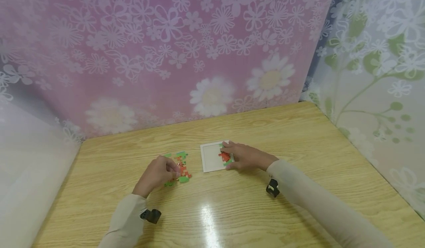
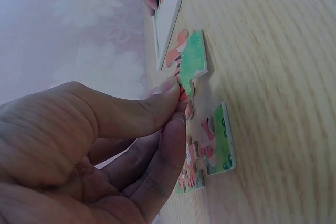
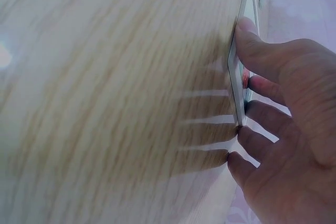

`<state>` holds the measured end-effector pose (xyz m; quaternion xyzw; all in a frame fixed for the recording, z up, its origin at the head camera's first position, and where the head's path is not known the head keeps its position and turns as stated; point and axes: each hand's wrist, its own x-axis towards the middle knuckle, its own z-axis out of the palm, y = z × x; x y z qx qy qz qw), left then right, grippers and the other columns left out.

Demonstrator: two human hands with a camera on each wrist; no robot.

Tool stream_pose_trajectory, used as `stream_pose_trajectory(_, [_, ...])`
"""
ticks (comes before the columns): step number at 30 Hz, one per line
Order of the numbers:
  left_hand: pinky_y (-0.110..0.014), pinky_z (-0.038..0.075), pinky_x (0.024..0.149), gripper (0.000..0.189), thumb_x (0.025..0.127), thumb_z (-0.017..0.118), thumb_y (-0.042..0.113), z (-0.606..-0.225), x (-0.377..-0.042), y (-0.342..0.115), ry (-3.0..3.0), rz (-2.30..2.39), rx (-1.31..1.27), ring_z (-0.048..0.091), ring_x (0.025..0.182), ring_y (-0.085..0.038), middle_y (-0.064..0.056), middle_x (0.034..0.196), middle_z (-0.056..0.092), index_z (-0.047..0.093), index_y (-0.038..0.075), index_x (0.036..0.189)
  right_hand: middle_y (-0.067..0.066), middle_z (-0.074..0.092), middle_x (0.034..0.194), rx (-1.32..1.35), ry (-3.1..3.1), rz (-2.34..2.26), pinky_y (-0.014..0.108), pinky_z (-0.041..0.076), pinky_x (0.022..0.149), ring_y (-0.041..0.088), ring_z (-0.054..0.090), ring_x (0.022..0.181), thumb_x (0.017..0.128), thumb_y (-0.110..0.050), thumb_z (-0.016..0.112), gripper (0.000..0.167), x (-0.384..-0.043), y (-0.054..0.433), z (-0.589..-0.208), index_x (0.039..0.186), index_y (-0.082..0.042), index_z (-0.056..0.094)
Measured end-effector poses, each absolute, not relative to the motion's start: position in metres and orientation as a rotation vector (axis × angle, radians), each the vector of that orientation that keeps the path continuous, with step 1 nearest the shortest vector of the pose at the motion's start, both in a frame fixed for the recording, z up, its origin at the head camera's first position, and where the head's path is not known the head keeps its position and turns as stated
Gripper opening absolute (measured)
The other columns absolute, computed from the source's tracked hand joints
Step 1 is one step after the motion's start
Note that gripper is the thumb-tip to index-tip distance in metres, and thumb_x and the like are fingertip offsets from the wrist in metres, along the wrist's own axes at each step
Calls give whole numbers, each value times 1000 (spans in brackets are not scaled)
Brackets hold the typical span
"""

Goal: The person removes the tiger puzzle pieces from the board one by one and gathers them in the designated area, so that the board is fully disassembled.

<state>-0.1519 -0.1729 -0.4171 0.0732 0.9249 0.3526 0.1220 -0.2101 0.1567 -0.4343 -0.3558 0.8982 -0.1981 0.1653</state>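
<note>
With thumb and fingertips, my left hand [image 1: 157, 174] pinches a jigsaw piece [image 2: 184, 88] with red and dark stripes, partly hidden by the thumb. Close around those fingers lie several loose jigsaw pieces in green, orange and red; a green one [image 1: 183, 180] is nearest the front. My right hand [image 1: 247, 156] rests over the right side of a white square puzzle tray [image 1: 206, 169], its thumb on the near rim [image 3: 239, 40] and its fingers spread. Under that hand, red and green jigsaw pieces [image 1: 226, 157] fill the tray's right side, partly covered by the fingers.
The wooden table [image 1: 245, 211] extends around the tray and pieces. Behind it hangs a pink flowered curtain [image 1: 159, 67], with a pale leafy one [image 1: 375, 93] at the right. A small black camera [image 1: 273, 188] sits at the right wrist, another [image 1: 151, 215] at the left.
</note>
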Motion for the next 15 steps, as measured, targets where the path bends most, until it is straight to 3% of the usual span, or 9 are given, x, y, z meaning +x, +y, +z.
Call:
stream_pose_trajectory(6, [-31, 49, 56, 9, 87, 80, 8, -419, -151, -170, 2713, 1011, 172, 60, 65, -16, 1, 74, 67, 75, 9, 80, 21, 25, 163, -998, 2554, -566, 58, 24, 118, 41, 19, 151, 96, -33, 72, 72, -209, 157, -434, 152, 0, 42])
stream_pose_trajectory(15, [-33, 52, 62, 9, 86, 82, 9, -419, -149, -166, 2755, 950, 165, 61, 67, -14, 2, 76, 68, 76, 9, 80, 21, 26, 163, -993, 2553, -574, 57, 24, 118, 41, 19, 151, 96, -33, 72, 71, -209, 158, -434, 152, 0, 43])
